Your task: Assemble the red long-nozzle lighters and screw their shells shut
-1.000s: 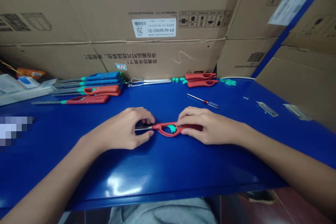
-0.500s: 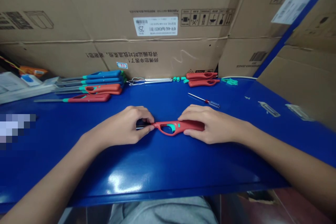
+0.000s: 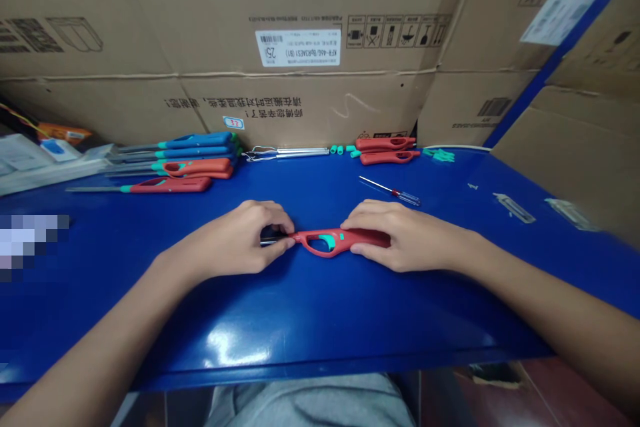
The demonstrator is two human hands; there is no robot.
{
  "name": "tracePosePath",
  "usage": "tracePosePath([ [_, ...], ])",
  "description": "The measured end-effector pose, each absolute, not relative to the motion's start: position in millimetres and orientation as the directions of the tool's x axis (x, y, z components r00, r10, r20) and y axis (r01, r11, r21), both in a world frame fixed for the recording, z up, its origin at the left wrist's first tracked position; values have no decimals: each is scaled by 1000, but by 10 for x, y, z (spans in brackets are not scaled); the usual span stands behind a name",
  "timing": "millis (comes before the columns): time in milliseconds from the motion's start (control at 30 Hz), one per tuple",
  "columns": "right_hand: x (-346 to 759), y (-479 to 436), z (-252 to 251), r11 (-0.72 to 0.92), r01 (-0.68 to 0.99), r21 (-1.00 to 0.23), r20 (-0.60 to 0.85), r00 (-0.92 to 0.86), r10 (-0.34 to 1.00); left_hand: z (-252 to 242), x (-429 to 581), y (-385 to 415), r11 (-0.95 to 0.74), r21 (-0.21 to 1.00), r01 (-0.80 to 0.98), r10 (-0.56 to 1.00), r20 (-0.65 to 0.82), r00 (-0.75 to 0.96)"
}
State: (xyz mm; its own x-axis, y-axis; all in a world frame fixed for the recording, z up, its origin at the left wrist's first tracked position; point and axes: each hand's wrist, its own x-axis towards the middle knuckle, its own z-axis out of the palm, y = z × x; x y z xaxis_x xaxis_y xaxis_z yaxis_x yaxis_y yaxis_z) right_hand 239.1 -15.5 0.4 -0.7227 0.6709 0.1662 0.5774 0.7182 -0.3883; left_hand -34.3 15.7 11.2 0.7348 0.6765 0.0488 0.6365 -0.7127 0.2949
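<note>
On the blue table [image 3: 320,327], a long red lighter [image 3: 340,241] lies in front of the person, between the two hands, with its thin end pointing left. The left hand [image 3: 235,238] is closed around this thin end. Its fingers hide most of that end, so it is hard to say exactly which part they hold. The right hand [image 3: 403,237] grasps the thick red handle from above, with the fingers curved over it. Beyond the right hand lies a small screwdriver [image 3: 389,190]. Farther back on the left are blue lighters [image 3: 200,141] and more red lighters [image 3: 185,177]. Metal tubes [image 3: 295,153], two red handles [image 3: 387,150] and small green pieces [image 3: 439,155] lie in a line against the cardboard boxes [image 3: 295,100].
</note>
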Motion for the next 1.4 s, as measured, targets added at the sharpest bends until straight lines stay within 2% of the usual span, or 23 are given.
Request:
tracePosePath([
  [367, 2383, -151, 19, 695, 594, -406, 128, -716, 687, 108, -330, 151, -711, 297, 637, 675, 39, 736],
  [733, 2389, -125, -43, 698, 579, -421, 157, -711, 685, 69, -322, 176, -699, 386, 602, 671, 65, 739],
  [1067, 2346, -101, -27, 648, 609, -457, 114, -682, 722, 31, -319, 184, -706, 306, 639, 681, 46, 731],
  [1267, 2287, -43, -231, 702, 510, -498, 332, -635, 697, 17, -319, 197, -685, 229, 692, 722, 81, 687],
  [1400, 2276, -31, -297, 724, 455, -519, 426, -596, 680, 30, -302, 171, -707, 241, 665, 695, 63, 716],
])
